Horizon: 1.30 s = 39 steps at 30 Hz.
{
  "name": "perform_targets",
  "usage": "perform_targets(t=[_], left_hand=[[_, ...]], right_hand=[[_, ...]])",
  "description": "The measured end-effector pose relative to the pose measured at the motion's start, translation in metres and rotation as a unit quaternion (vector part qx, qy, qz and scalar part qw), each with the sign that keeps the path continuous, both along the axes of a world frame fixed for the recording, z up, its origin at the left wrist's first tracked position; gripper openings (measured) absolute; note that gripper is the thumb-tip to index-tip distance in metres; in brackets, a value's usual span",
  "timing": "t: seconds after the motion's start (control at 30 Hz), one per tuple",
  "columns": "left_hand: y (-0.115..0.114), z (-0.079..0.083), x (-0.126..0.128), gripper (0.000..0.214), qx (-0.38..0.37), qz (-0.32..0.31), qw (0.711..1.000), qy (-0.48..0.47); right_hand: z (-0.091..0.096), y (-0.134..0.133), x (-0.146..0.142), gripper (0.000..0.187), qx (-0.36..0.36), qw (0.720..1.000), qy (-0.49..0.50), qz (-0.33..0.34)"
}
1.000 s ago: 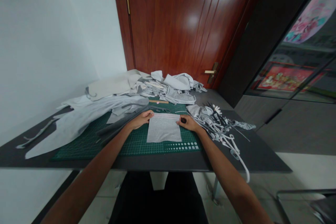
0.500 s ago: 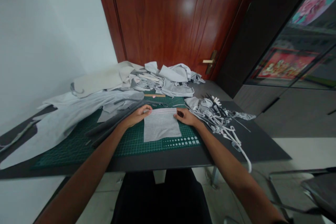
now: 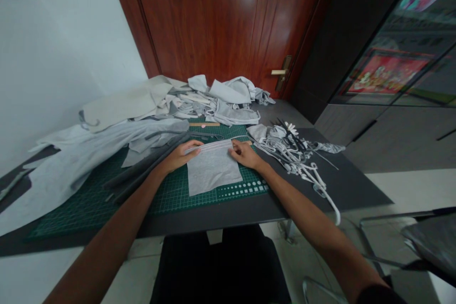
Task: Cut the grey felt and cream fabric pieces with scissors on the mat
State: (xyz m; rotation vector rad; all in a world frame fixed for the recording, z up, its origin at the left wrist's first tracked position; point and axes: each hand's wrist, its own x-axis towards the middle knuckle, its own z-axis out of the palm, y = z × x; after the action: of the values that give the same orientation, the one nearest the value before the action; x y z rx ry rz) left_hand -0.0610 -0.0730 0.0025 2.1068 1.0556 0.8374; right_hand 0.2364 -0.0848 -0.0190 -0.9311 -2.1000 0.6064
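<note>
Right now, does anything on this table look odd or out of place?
Yes: a white cord trails from the tangled heap on the right over the front edge of the table, looking stray. The grey cloth also lies askew on the gridded mat.

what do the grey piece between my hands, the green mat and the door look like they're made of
Grey piece: soft matte fabric, going by its creases and wavy lower edge.
Green mat: probably plastic or rubber; flat, with grid markings.
Door: glossy wood or wood-look veneer, showing reddish-brown grain and glare.
</note>
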Motion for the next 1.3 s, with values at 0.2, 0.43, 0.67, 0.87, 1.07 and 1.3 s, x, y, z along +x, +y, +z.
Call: perform_targets(t=[0.2, 0.43, 0.67, 0.87, 1.07, 1.3], left_hand=[[0.002, -0.006, -0.001, 0.064, -0.062, 0.018, 0.996, -0.062], [-0.001, -0.003, 0.002, 0.062, -0.141, 0.033, 0.985, -0.093], [-0.002, -0.005, 0.001, 0.059, -0.079, 0.118, 0.988, -0.052], [-0.005, -0.004, 0.002, 0.062, -0.074, 0.141, 0.985, -0.061], [-0.007, -0.003, 0.004, 0.057, -0.055, 0.146, 0.984, -0.081], [-0.006, -0.005, 0.003, 0.056, -0.046, 0.139, 0.985, -0.092]], right_hand=[[-0.002, 0.005, 0.005, 0.023, -0.025, 0.998, 0.054, -0.019], [-0.003, 0.006, 0.003, 0.034, -0.065, 0.994, 0.084, -0.025], [0.005, -0.004, -0.006, 0.036, -0.064, 0.997, 0.032, -0.013], [0.032, 0.002, 0.044, 0.031, 0.0, 0.973, -0.021, -0.23], [0.036, -0.006, 0.127, 0.039, -0.02, 0.833, -0.079, -0.547], [0.013, -0.008, 0.159, 0.05, -0.113, 0.739, -0.161, -0.644]])
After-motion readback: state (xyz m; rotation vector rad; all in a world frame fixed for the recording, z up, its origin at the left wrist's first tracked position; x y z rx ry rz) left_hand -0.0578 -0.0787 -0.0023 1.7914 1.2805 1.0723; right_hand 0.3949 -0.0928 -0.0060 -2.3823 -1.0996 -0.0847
